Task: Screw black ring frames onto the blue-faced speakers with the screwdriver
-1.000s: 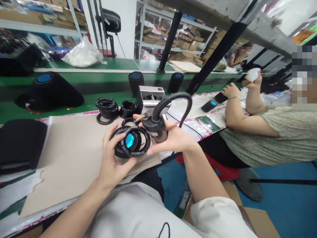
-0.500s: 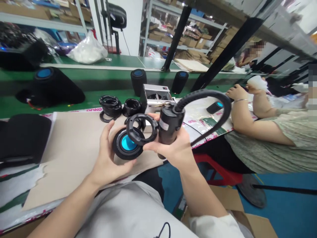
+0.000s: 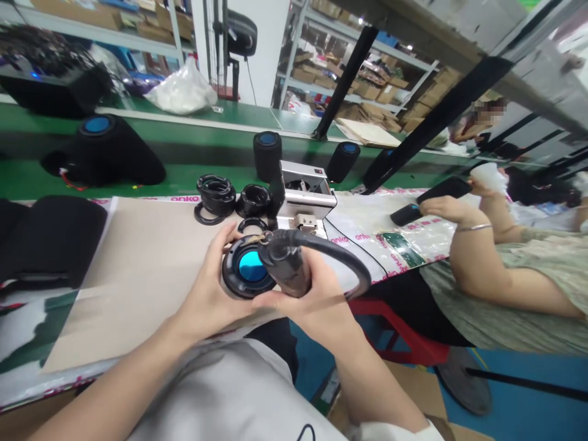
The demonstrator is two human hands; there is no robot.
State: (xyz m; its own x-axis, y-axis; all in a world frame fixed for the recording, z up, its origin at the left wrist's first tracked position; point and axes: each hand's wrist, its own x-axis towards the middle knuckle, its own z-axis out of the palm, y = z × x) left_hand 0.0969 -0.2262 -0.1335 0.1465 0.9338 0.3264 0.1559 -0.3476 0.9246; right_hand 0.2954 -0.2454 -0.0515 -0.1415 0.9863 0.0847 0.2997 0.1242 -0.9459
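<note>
Several glossy black rings (image 3: 215, 196) lie stacked beyond your left hand (image 3: 212, 297), whose fingers and thumb curl around a round, dark-rimmed part (image 3: 243, 284) with a smooth, shiny blue disc (image 3: 252, 266), sitting between your two hands. Your right hand (image 3: 316, 300) wraps a dark cylindrical tool (image 3: 289, 269) trailing a thick, arched black cable (image 3: 340, 247), its thumb stretched toward the part's near edge and its wrist angled inward. Beyond that grip sits a boxy metal machine (image 3: 305, 198).

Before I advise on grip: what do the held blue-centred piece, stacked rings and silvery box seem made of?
Blue-centred piece: perhaps plastic, glossy disc catching light, duller surround. Stacked rings: probably plastic, semi-gloss, from highlights. Silvery box: likely sheet metal, satin, from crisp edges and sheen.
</note>
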